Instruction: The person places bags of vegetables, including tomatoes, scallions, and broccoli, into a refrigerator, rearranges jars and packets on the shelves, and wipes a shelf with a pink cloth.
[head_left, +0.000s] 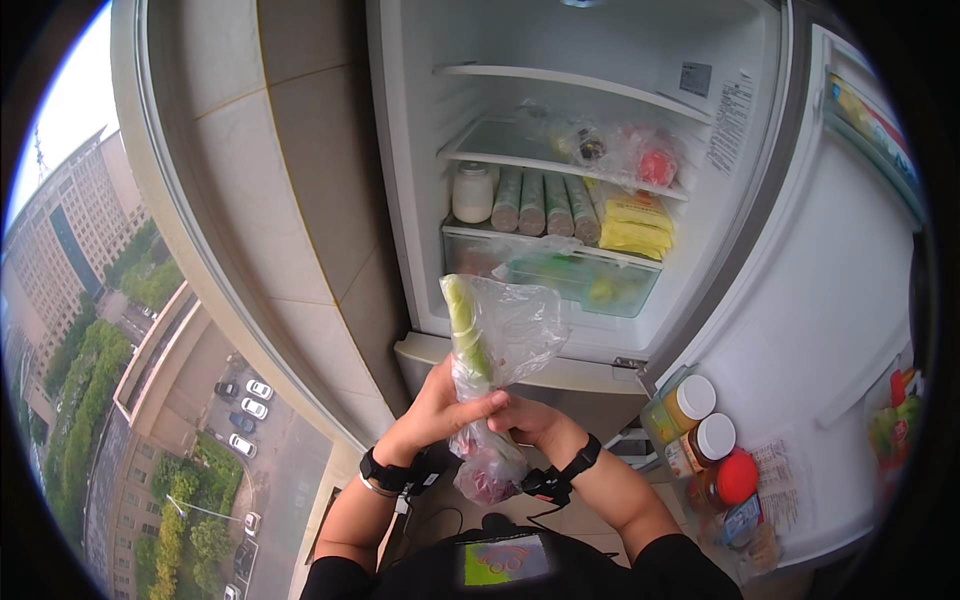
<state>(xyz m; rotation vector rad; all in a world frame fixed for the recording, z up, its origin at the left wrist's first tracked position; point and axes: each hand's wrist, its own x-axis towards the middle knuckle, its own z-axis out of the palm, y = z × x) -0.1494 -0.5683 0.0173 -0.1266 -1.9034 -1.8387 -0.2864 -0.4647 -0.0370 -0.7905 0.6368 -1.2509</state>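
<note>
In front of an open refrigerator (510, 379), my left hand (442, 409) is wrapped around a clear plastic bag (529, 330). Inside the bag a long green vegetable (469, 330) stands nearly upright, its top near the bag's upper edge. Something reddish (487, 476) fills the bag's lower end, under my hands; its kind is unclear. My right hand (529, 420) pinches the bag at its middle, the fingertips close to my left thumb. Beyond the bag is the refrigerator's clear drawer (551, 277), which holds green and reddish items.
A lidded white jar (472, 193), several long wrapped rolls (532, 202) and yellow packets (637, 225) stand above the drawer. Plastic bags (600, 146) lie one shelf up. The open door (817, 300) at right holds lidded jars (694, 397). A tiled wall (315, 187) and window are at left.
</note>
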